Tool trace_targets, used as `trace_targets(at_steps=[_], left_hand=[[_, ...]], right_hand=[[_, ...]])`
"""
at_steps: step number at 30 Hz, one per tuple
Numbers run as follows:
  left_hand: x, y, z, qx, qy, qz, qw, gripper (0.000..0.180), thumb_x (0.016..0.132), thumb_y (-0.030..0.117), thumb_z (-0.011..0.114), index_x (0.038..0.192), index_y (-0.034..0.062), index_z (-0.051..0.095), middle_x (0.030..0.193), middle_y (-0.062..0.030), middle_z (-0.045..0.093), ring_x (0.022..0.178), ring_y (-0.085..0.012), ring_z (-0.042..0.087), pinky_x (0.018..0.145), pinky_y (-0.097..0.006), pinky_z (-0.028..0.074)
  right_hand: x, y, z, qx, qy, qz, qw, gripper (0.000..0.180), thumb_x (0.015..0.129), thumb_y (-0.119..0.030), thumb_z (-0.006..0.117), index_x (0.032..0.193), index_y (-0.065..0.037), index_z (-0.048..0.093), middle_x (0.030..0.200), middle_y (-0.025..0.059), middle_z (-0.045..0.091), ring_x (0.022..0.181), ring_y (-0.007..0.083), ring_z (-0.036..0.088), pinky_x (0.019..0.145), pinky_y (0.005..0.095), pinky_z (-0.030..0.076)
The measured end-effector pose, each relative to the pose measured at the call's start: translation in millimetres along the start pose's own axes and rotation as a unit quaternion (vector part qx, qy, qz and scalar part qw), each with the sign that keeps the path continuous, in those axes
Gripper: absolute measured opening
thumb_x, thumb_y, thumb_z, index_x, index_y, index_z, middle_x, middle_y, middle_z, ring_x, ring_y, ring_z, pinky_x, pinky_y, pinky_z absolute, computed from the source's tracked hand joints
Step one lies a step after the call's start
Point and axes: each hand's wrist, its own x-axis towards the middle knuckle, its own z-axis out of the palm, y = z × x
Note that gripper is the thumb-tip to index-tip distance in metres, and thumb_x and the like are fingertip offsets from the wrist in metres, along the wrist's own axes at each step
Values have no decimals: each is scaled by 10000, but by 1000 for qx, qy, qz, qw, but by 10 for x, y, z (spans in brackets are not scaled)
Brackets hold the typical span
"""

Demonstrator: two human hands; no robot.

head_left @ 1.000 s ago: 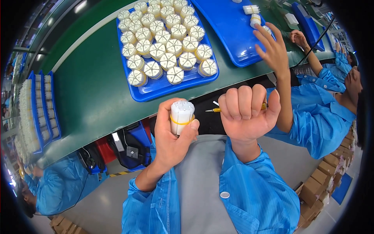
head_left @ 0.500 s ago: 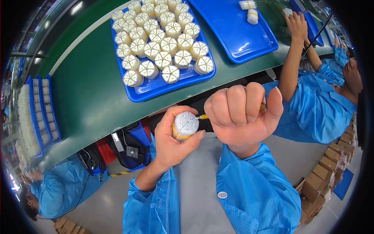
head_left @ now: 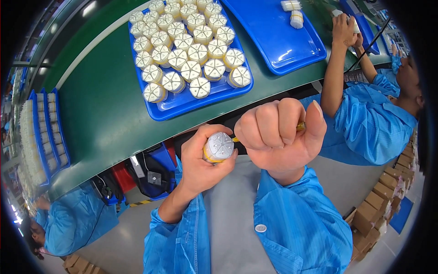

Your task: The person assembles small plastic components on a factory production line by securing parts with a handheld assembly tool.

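Observation:
My left hand (head_left: 201,155) is wrapped round a white cylindrical bundle of wedge-shaped pieces (head_left: 221,145), with a yellow band round its side and its segmented top facing up. Close on its right, my right hand (head_left: 278,132) is closed in a fist round a slim yellow-handled tool (head_left: 235,139). One end of the tool reaches the bundle's side and the other shows by the thumb. Its tip is hidden at the bundle. Beyond both hands, a blue tray (head_left: 166,113) on the bench carries several rows of similar banded bundles (head_left: 200,87).
A second blue tray (head_left: 278,55) holds two white bundles (head_left: 296,19). Stacked blue trays (head_left: 64,153) of white parts stand on the left of the green bench (head_left: 100,114). A co-worker (head_left: 369,123) works at right, another (head_left: 77,219) at left. Cardboard boxes (head_left: 369,214) line the floor.
My right hand has shifted slightly left, bringing the tool against the bundle. The bundle has turned and tilted a little in my left hand. The right co-worker's head and hands have moved.

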Motion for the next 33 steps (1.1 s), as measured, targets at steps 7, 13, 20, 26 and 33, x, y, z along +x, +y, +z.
trace_targets(at_steps=[7,13,20,26,33], left_hand=[[0,-38,-12,114,13,36,993,354,643,-8,752,972,24,623,811,-88,652,702,-157,644,644,-277,512],[-30,-159,-26,102,-1,9,995,349,646,8,760,965,33,620,826,-89,654,712,-154,641,657,-278,510],[-42,-136,-166,-63,-33,-77,994,442,702,38,764,1097,31,565,1001,-61,615,862,-115,594,761,-259,485],[10,-94,-389,112,6,25,993,437,837,120,637,1230,-16,502,1132,-116,524,1024,-182,538,885,-311,449],[231,-39,-588,270,117,-20,956,441,739,1,726,1146,1,554,1130,-128,530,962,-222,576,775,-305,492]], right_hand=[[29,49,47,-1,45,59,997,503,1037,-358,271,612,-107,367,510,-6,345,488,109,260,502,292,270],[6,135,-41,-84,52,100,990,519,1031,-391,229,600,-128,348,509,-19,342,485,111,235,499,287,261],[47,-13,-70,33,73,-32,996,504,1032,-391,260,623,-111,353,555,-4,368,520,127,300,507,282,283],[-135,-91,-299,-22,110,-40,993,509,1031,-386,260,610,-114,350,543,4,365,507,130,320,492,275,291],[-333,-52,-408,-37,178,-25,983,494,1025,-357,285,598,-116,340,518,5,352,487,125,309,467,272,280]])
